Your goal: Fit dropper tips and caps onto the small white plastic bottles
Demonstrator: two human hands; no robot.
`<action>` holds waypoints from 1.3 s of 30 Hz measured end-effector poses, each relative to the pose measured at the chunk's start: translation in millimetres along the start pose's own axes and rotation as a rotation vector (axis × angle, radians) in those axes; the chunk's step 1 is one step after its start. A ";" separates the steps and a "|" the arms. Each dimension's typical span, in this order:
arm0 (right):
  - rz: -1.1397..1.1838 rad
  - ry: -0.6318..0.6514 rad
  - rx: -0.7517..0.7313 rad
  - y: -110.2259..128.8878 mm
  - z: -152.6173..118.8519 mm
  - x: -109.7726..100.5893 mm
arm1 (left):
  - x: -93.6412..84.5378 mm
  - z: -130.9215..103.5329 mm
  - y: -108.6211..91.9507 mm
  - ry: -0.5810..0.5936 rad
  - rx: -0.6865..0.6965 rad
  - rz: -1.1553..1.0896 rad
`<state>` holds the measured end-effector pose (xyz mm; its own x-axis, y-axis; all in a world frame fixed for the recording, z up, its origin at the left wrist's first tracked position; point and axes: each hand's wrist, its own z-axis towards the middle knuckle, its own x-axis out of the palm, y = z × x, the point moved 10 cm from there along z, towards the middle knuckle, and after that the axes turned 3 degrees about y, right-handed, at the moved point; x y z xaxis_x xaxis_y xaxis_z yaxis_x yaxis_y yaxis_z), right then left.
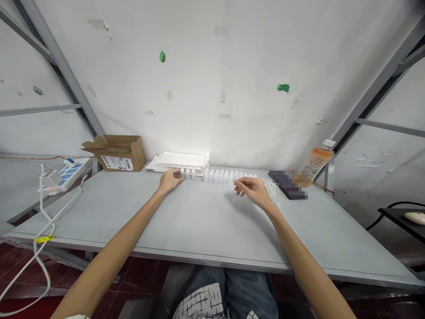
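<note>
Several small white bottles stand upright in two groups at the back of the table. The smaller group [187, 174] is on the left, beside my left hand [171, 180], whose fingers are closed around the leftmost small white bottle [182, 173]. A longer cluster of small white bottles [215, 177] stands to the right, in more than one row. My right hand [251, 190] hovers over the table at that cluster's right end, fingers bent together. Anything between its fingertips is too small to make out. Just right of it lies a pile of small white loop-like pieces [272, 189].
White flat sheets [179, 161] are stacked against the wall behind the bottles. An open cardboard box [122, 155] sits at the back left, a power strip [68, 175] with cables farther left. A dark phone [288, 185] and an orange drink bottle [317, 163] are at the right.
</note>
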<state>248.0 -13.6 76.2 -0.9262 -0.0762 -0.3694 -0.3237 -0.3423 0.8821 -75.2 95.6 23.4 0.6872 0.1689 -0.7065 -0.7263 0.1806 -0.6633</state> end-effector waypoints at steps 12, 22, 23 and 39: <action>-0.021 -0.111 0.008 -11.4 5.2 -27.3 | -36.5 -12.3 -13.3 -0.003 -0.008 0.134; -0.519 -0.267 -0.072 -19.3 8.5 -40.9 | -50.8 -105.2 -187.9 -0.551 0.729 0.191; -0.567 -0.250 -0.068 -20.5 9.5 -36.1 | -34.6 -111.3 -202.1 -0.514 0.832 0.187; -1.066 -0.029 0.001 -26.5 46.8 13.1 | 73.9 -90.0 -161.9 -0.093 0.741 0.154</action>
<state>235.3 38.4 61.6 -0.1693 0.2846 -0.9436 -0.9698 -0.2186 0.1081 91.8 -8.3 56.4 0.6011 0.3196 -0.7325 -0.6362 0.7461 -0.1966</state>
